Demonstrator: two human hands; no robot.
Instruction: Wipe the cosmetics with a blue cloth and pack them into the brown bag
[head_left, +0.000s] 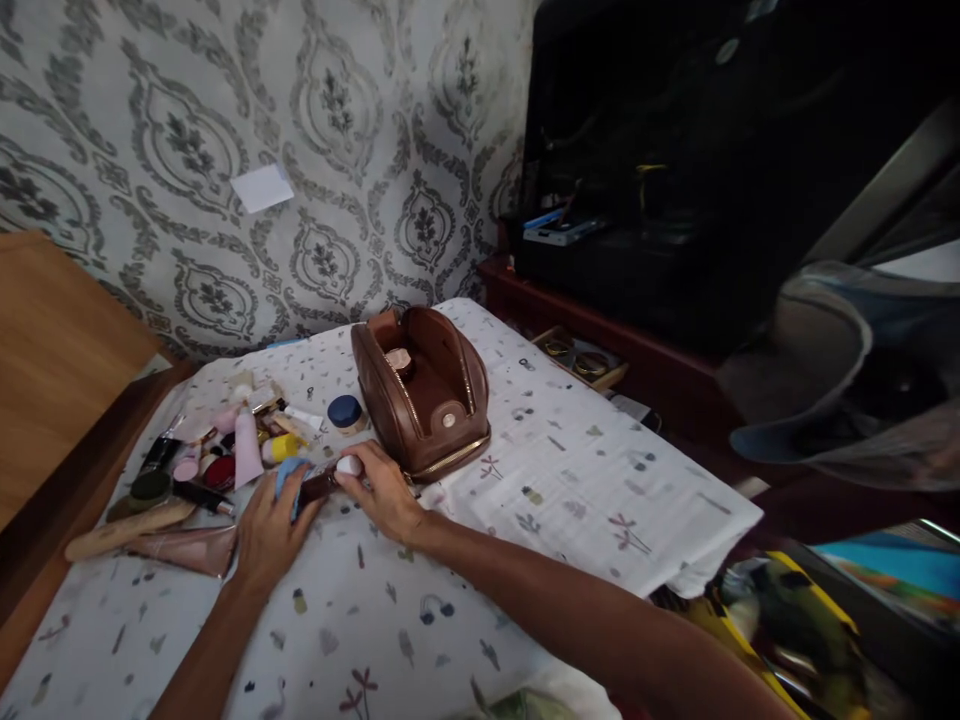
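Note:
Between my hands is a small dark brown bottle [321,486] with a white cap [349,465], held lying sideways above the cloth. My left hand [271,530] is closed round its lower end with a crumpled blue cloth [289,480] in the fingers. The thumb and fingers of my right hand [386,495] pinch the bottle at the cap. Just beyond stands an unzipped brown leather bag [420,440], with a round, rose-gold-lidded item [400,361] inside. A blue-lidded jar [345,412] sits left of the bag.
Left of my hands lies a pile of cosmetics, including a pink tube [247,450], a yellow-capped item [283,447] and a wooden brush [131,530]. The patterned white tablecloth [420,640] covers the table. At right are a wooden tray [581,360] and a dark screen [712,150].

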